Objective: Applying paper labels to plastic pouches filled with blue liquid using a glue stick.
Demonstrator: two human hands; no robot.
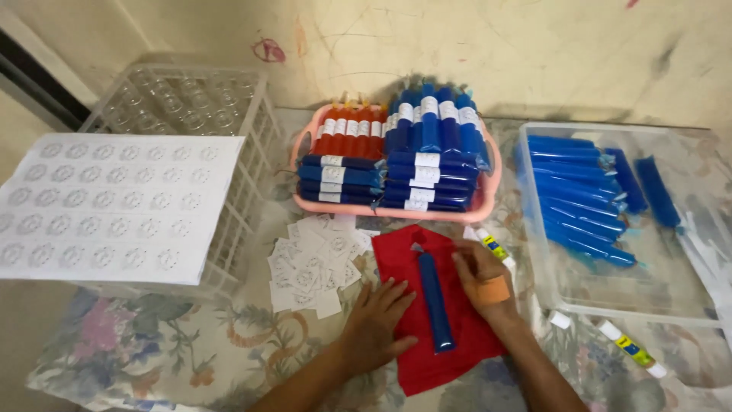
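Fingers of my left hand (379, 317) lie spread and flat on the near-left part of a red cloth (427, 305), palm down, pinching nothing. My right hand (482, 276), with a tan plaster on its back, rests at the cloth's right edge; its fingers are loosely curled, the tips just touching the upper right side of a blue ice-pop tube (436, 301). I cannot tell whether they press on it or only brush it.

That tube is long, narrow and glossy, a sealed plastic sleeve of dark blue liquid lying lengthwise on the soft cloth, between my two hands and nearer the right one.

Left of the cloth sits a loose heap of small white paper labels (314, 263). Farther off, a pink plastic basket (488, 200) holds stacked blue and orange tubes with white labels. To the right, a clear plastic tub (610, 294) holds more blue tubes without labels. A glue stick (494, 248) lies just beyond my right hand. At the far left, a white wire crate (244, 191) carries a printed label sheet (110, 202). Everything stands on a flowered tablecloth (191, 343).
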